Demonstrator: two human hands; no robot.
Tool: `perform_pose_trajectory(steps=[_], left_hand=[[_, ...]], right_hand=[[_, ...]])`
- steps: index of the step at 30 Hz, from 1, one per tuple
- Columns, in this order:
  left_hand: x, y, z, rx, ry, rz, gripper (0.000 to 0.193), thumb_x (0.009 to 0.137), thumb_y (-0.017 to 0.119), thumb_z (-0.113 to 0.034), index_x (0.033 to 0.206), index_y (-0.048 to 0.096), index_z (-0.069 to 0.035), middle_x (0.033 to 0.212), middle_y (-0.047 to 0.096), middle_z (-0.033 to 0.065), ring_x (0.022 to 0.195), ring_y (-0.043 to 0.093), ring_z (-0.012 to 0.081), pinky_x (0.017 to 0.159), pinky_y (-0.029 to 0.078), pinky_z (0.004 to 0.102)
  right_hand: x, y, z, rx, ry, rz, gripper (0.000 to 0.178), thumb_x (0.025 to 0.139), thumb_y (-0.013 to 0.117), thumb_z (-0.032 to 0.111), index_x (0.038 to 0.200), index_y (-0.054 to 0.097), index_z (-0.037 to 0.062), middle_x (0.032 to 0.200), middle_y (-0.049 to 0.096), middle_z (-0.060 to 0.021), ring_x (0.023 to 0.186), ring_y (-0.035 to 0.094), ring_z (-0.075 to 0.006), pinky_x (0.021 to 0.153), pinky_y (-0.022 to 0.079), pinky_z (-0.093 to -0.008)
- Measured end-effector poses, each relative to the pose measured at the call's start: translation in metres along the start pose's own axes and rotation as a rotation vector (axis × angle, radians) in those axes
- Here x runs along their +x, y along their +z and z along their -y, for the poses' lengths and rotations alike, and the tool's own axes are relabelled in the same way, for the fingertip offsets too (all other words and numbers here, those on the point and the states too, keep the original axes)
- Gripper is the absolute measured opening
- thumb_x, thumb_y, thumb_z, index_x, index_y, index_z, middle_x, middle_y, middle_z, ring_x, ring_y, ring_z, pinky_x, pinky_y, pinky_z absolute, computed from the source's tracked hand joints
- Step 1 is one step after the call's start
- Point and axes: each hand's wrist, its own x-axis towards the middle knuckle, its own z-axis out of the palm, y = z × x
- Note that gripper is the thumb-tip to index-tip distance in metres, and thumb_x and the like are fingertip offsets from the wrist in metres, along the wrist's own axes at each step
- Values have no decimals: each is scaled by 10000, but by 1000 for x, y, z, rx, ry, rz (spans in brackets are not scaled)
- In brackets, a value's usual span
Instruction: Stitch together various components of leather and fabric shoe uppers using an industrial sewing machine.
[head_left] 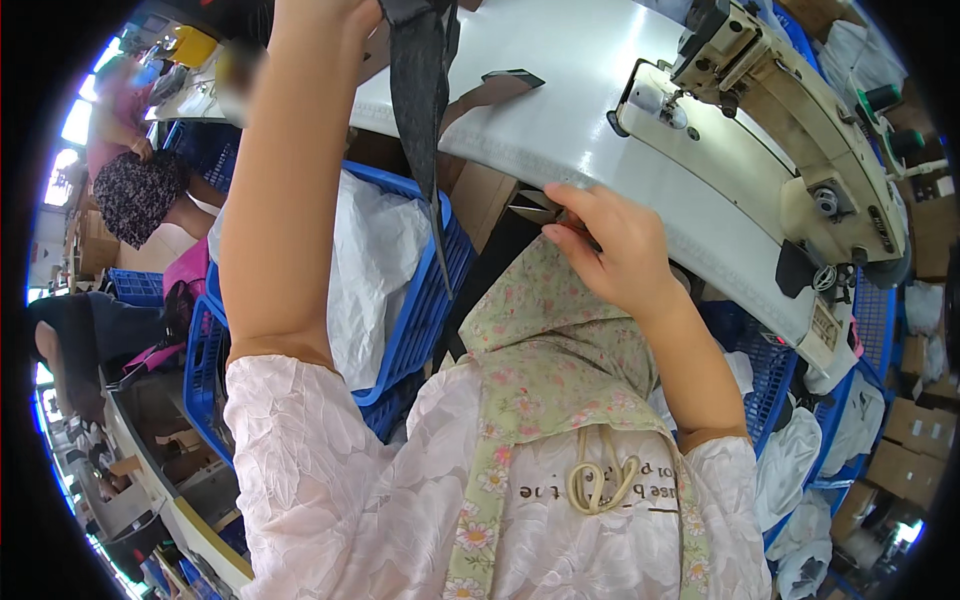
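My left arm reaches up to the top edge, where my left hand point(335, 12) is partly cut off and its fingers are out of the picture. Black cloth point(415, 95) hangs from beside that hand in long narrow pieces, past the table edge and over a blue basket. My right hand point(615, 245) is closed round a small pair of scissors point(537, 213) at the front edge of the white sewing table point(560, 120). The blades point left, and the handles are mostly hidden by my fingers. A dark pointed cloth end point(515, 77) shows on the tabletop.
A sewing machine point(790, 130) stands on the table at the right, with green thread spools point(884, 97) beyond it. At my left are blue baskets point(440, 265) with white plastic bags point(375, 270). More baskets and cardboard boxes point(915, 450) line the right. Another person point(140, 190) is far left.
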Motion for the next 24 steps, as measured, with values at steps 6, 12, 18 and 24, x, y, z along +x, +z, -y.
perform_pose_trajectory(steps=[6, 12, 18, 24], left_hand=[[-2, 10, 3, -14, 32, -16, 278, 995, 421, -50, 1192, 600, 32, 1071, 687, 188, 918, 685, 314, 816, 570, 454], [2, 10, -3, -8, -47, -87, 270, 989, 429, -48, 1175, 604, 38, 1059, 687, 193, 907, 683, 321, 805, 570, 463], [12, -2, 5, -11, 33, -61, 263, 982, 440, -37, 1169, 605, 44, 1051, 691, 185, 903, 683, 302, 806, 563, 432], [12, 2, 7, -13, 20, -102, 263, 982, 442, -35, 1175, 601, 45, 1046, 691, 181, 907, 682, 297, 813, 559, 423]], right_hand=[[4, 26, -4, 52, 4, -3, 346, 828, 738, 151, 1155, 652, 76, 766, 607, -73, 633, 599, -264, 551, 471, -379], [10, 39, 4, 114, 23, -20, 349, 836, 735, 151, 1165, 645, 76, 780, 625, -76, 633, 610, -261, 552, 474, -374], [10, 41, 6, 136, 47, -21, 355, 829, 744, 148, 1162, 645, 77, 774, 621, -72, 617, 603, -255, 542, 471, -367], [10, 39, 7, 137, 31, -12, 360, 822, 752, 142, 1159, 643, 77, 772, 621, -75, 611, 604, -249, 538, 470, -361]])
